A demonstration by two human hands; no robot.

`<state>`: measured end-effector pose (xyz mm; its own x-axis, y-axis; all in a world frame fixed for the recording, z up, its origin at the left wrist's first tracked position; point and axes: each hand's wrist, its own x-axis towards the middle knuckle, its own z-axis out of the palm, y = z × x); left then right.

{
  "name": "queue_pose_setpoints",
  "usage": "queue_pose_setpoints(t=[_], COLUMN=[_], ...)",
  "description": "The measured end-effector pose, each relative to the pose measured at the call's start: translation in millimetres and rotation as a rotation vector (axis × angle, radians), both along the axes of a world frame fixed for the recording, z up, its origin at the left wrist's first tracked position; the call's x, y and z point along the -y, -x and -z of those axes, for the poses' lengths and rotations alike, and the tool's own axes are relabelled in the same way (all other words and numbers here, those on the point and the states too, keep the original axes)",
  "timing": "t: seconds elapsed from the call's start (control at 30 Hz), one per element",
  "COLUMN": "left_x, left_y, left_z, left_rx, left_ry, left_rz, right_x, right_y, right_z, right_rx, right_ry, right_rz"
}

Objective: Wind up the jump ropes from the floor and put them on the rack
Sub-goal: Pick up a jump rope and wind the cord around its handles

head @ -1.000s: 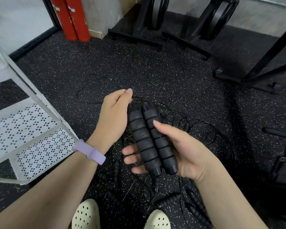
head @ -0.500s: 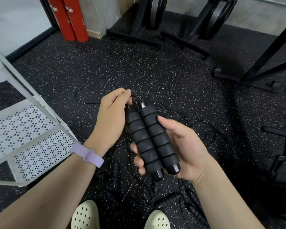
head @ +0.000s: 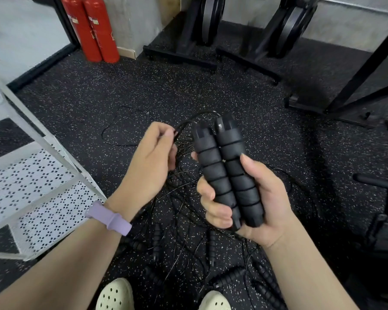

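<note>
At centre frame, a person's right hand (head: 253,198) was wrapped around two black ribbed foam jump-rope handles (head: 227,173) held side by side and pointing up toward the top of the frame, fingers curled across the left handle and the thumb laid along the right one. Just to the left, the left hand (head: 151,162), with a lilac silicone wristband (head: 109,217) on its wrist, pinched the thin black cord (head: 195,118) that arched over from the handles' upper ends; its fingertips were turned away and could not be made out. Below and between the hands, a tangle of more black jump ropes (head: 188,238) lay on the speckled black rubber floor (head: 76,104), their cords too fine and overlapping to count, with further ribbed handles scattered toward the bottom edge. The white perforated metal rack (head: 31,193) stood at the left, cut off by the frame. Two red cylinders (head: 92,32) in the upper left carried pale labels too blurred to read, their tops cropped. Black equipment stands (head: 244,36) lined the top, and two cream perforated clogs (head: 115,296) were partly cut off at the bottom edge.
</note>
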<state>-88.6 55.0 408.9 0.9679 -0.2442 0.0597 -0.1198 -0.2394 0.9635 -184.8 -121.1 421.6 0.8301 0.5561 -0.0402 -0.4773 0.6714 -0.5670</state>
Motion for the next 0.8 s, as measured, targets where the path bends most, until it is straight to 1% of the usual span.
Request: queue_pose_setpoints(t=[0.1, 0.17, 0.33, 0.53, 0.67, 0.73, 0.8], left_x=[2.1, 4.9, 11.4, 10.6, 9.4, 9.7, 8.5], left_y=[7.5, 13.5, 20.7, 25.1, 24.5, 25.4, 26.3], left_z=[5.4, 5.9, 4.9, -0.3, -1.1, -0.2, 1.5], left_rx=[0.108, 0.167, 0.158, 0.107, 0.08, 0.071, 0.034], left_ry=[-0.236, -0.304, -0.306, -0.368, -0.389, -0.39, -0.439], left_rz=[0.063, 0.121, 0.248, 0.403, 0.44, 0.443, 0.424], right_x=[1.0, -0.2, 0.0, 1.9, 0.8, 0.3, 0.9], right_y=[-2.0, -3.3, -4.6, -4.7, -5.0, -5.9, -7.2], right_z=[3.4, 5.1, 5.3, 5.1, 5.9, 4.4, 0.9], right_rx=[-0.047, -0.072, -0.115, -0.13, -0.145, -0.148, -0.143], right_ry=[0.024, 0.044, 0.057, 0.116, 0.155, 0.166, 0.181], right_rz=[0.112, 0.19, 0.29, 0.293, 0.295, 0.326, 0.371])
